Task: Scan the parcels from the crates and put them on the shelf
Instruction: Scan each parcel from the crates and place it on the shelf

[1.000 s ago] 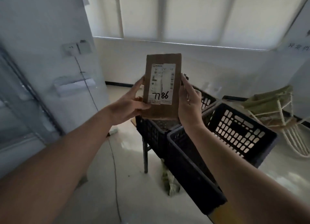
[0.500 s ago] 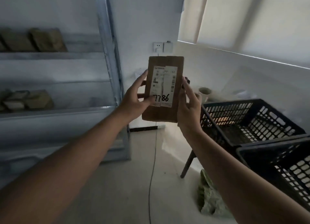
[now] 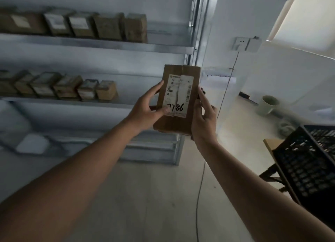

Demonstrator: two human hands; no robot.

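metal shelf, rows of parcels

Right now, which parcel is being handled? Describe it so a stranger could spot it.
In front of the metal shelf unit, between the person's left hand and right hand, is an upright brown cardboard parcel. Unlike the shelved parcels, its white label faces the camera with 7786 handwritten in black.
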